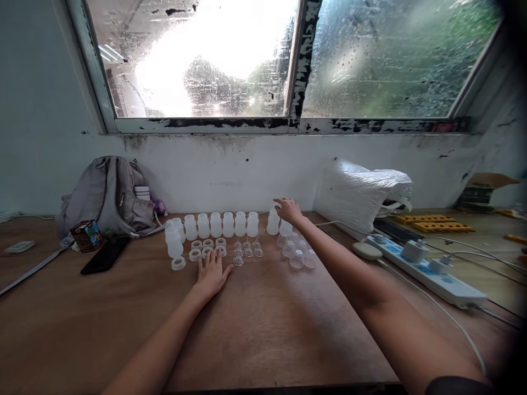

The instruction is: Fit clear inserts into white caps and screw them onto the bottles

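My left hand (212, 272) lies on the table with its fingers spread, the fingertips beside several whitish screw rings (195, 254). Just right of it are several clear bottle teats (247, 252). My right hand (289, 210) reaches over two frosted baby bottles at the right, one of them a bottle (272, 224) left of the wrist. Its visible fingers are stretched out to the left; its underside is hidden. Below my right wrist stand several clear domed caps (296, 260). A row of frosted bottles (216, 225) stands behind the rings and teats.
On the left are a grey backpack (109, 192), a small carton (87, 236) and a black phone (105, 255). A white padded bag (354, 192) leans on the wall. A power strip (428, 271) with plugs and cables runs along the right, past a white puck-like device (367, 251).
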`<state>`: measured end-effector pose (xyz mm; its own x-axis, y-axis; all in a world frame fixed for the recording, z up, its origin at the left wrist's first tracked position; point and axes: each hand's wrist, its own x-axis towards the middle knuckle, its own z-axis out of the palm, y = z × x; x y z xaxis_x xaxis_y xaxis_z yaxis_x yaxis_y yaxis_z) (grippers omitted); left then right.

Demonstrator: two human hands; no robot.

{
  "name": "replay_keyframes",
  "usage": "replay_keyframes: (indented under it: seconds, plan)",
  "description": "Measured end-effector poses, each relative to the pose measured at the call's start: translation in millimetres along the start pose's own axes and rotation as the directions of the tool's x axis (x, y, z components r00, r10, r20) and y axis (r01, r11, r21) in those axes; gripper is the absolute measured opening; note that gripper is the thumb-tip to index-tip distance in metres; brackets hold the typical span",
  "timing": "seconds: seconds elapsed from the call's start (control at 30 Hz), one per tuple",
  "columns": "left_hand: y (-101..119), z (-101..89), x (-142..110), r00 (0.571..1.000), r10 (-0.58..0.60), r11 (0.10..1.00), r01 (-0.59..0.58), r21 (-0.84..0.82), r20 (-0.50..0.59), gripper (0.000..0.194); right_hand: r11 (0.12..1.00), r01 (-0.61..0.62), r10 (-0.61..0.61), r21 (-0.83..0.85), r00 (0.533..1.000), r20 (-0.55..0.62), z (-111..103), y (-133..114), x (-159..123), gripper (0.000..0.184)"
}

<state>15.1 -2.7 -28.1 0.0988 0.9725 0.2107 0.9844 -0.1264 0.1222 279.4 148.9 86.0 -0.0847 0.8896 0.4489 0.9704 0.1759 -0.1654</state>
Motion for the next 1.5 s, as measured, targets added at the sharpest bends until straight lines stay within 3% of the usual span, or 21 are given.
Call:
replay_keyframes:
  seconds: [0.07, 0.13, 0.27, 0.37, 0.43, 0.53, 0.7, 1.0, 1.2, 1.37, 1.5]
  plan:
    - [-0.1, 0.5, 0.1, 1.000, -0.001, 1.000, 0.001, -0.011, -0.005, 0.068, 0.997, 0.058, -0.053, 0.045, 0.993, -0.101, 0.5, -14.6, -12.3, 0.034]
    - [-0.3, 0.9, -0.4, 1.000, 0.007, 1.000, -0.008, -0.020, -0.027, 0.065, 0.977, 0.192, -0.173, 0.097, 0.969, -0.178, 6.9, -35.9, -36.7, 0.031]
    - [0.9, 0.5, -2.8, 0.990, 0.056, 0.998, -0.058, -0.013, -0.128, 0.056, 0.893, 0.435, -0.429, 0.118, 0.900, -0.076, 34.7, -80.9, -111.4, 0.023]
    - [3.4, -1.1, -4.3, 0.974, 0.095, 0.995, -0.097, 0.002, -0.206, 0.046, 0.907, 0.410, -0.410, 0.098, 0.912, -0.029, 55.8, -100.9, -155.5, 0.024]
    - [4.9, -2.8, -4.6, 0.964, 0.112, 0.993, -0.114, 0.007, -0.241, 0.038, 0.930, 0.349, -0.348, 0.117, 0.937, -0.027, 64.7, -106.2, -167.1, 0.030]
    - [5.9, -5.9, -4.6, 0.962, 0.123, 0.992, -0.125, 0.009, -0.246, 0.028, 0.946, 0.274, -0.274, 0.173, 0.962, -0.024, 71.0, -106.9, -164.0, 0.031]
    - [6.2, -11.5, -5.3, 0.966, 0.131, 0.990, -0.138, -0.014, -0.224, 0.022, 0.933, 0.246, -0.248, 0.262, 0.968, -0.026, 75.7, -100.8, -152.0, 0.023]
    - [8.1, -17.7, -2.8, 0.917, 0.128, 0.969, -0.196, -0.148, -0.377, 0.024, 0.872, 0.314, -0.315, 0.376, 0.947, -0.062, 75.0, -96.0, -152.5, 0.019]
    - [7.6, -21.2, -1.7, 0.875, 0.184, 0.944, -0.284, -0.167, -0.448, 0.032, 0.843, 0.273, -0.280, 0.464, 0.958, -0.056, 79.1, -92.9, -149.2, 0.012]
    - [10.2, -24.5, -2.5, 0.840, 0.230, 0.926, -0.345, -0.156, -0.491, 0.037, 0.764, 0.389, -0.385, 0.515, 0.915, -0.121, 66.8, -96.9, -157.4, 0.009]
    - [11.9, -26.5, -3.6, 0.848, 0.245, 0.917, -0.360, -0.172, -0.469, 0.038, 0.753, 0.428, -0.463, 0.499, 0.884, -0.060, 61.0, -99.7, -162.6, 0.009]
